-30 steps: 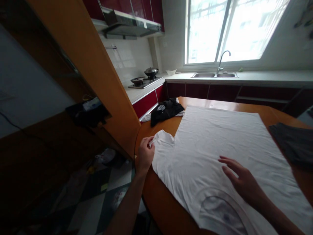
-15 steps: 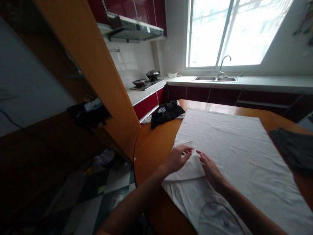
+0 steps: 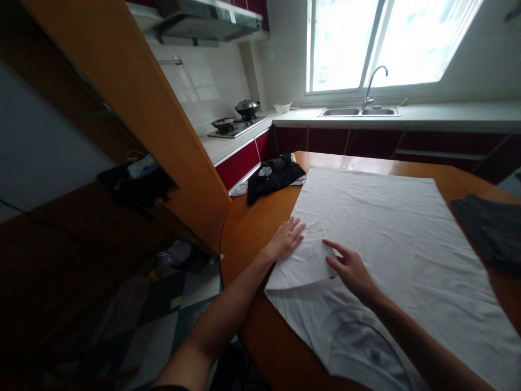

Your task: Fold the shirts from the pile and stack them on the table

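Observation:
A white shirt (image 3: 391,233) lies spread over the wooden table, its neckline towards me. One sleeve (image 3: 305,266) is folded inward over the body at the left edge. My left hand (image 3: 286,238) rests flat on the outer edge of that folded sleeve, fingers spread. On the sleeve's inner edge is my right hand (image 3: 348,267), its index finger and thumb apart and nothing held between them.
A black garment (image 3: 272,176) is heaped at the table's far left. Dark grey folded cloth (image 3: 488,231) lies at the right. A wooden panel (image 3: 179,141) rises beside the table's left edge (image 3: 240,228). Counter, stove and sink (image 3: 360,112) stand beyond.
My left hand has moved left and flattened onto the sleeve's outer edge. My right hand has shifted slightly, its index finger and thumb now spread. The view has tilted down a little.

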The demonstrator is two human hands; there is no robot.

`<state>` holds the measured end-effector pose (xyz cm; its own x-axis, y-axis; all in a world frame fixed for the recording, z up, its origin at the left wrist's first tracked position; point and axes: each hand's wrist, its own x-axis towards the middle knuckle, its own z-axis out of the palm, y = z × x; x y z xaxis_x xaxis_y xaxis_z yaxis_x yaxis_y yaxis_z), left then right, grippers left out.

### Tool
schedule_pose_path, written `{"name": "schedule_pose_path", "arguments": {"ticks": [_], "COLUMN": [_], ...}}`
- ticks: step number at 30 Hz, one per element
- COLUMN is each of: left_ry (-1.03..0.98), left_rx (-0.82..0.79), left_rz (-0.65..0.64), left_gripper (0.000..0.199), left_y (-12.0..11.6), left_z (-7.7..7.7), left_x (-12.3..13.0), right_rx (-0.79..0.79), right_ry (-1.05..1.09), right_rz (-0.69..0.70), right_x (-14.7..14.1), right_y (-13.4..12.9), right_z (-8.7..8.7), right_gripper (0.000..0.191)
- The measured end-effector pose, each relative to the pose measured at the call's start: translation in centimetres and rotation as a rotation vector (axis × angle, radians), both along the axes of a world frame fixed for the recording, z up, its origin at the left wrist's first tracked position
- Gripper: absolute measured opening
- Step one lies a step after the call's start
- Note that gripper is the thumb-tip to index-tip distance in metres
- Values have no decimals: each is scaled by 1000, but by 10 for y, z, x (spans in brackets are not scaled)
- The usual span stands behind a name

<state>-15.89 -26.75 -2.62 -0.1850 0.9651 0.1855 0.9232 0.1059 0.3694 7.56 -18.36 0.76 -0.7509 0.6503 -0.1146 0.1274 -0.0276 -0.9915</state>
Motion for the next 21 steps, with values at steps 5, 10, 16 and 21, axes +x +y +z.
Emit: {"name": "schedule_pose_path", "arguments": {"ticks": [5,10,16,21], "left_ry": [32,57,117,118], "left_rx": [-76,-85,-170,-154], "left_rz": [11,3,-62,-74], "left_gripper": [51,50,61,64], "left_y": [1,-21,-75,-71], "left_z": [8,30,22,30], "left_x": [0,8,38,35], "right_rx": [239,616,991,1114], "right_ry": [-81,-153,-385,-307], "right_rz": [-28,-40,-69,93], "right_x": [0,4,9,3], "right_y": [4,-2,-12,-14], "right_z": [-22,-33,-23,-31], "right_gripper": [51,45,40,47]}}
